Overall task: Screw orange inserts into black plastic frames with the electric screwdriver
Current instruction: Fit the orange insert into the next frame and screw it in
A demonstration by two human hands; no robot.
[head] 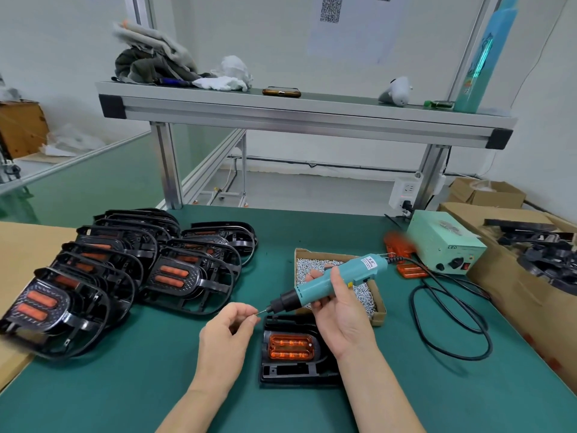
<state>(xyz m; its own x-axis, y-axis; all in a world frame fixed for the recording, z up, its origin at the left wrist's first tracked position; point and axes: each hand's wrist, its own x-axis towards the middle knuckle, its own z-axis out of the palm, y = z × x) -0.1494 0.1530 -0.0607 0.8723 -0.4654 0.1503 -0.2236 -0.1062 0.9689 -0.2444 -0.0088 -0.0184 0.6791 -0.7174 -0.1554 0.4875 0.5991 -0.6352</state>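
An orange insert (290,347) sits in a black plastic frame (290,374) lying flat on the green table (125,385), at the 6 o'clock edge of the work area, directly beneath the worker's hands. The translucent insert looks light, hard and glossy, probably slippery and apt to crack under an over-driven screw. The frame appears to be thin, stiff moulded plastic, best steadied by pressing on its bare outer rim rather than on the insert.

Above it, the left hand (228,332) pinches a small screw (261,311) between thumb and fingertip at the tip of the electric screwdriver (331,278), though the screw is too tiny to tell whether it sits on the bit. The right hand (338,310) is wrapped round the tool's teal barrel at mid-body, roughly where its weight should balance, with the bit pointing toward 8 o'clock. Its cable (452,323) trails off to 3 o'clock.

At 12 o'clock from the frame, a shallow cardboard box (378,312) holds loose silver screws. Stacks of assembled frames (125,270) fill the 9 to 10 o'clock side, and a pale green power unit (443,242) stands at 2 o'clock.
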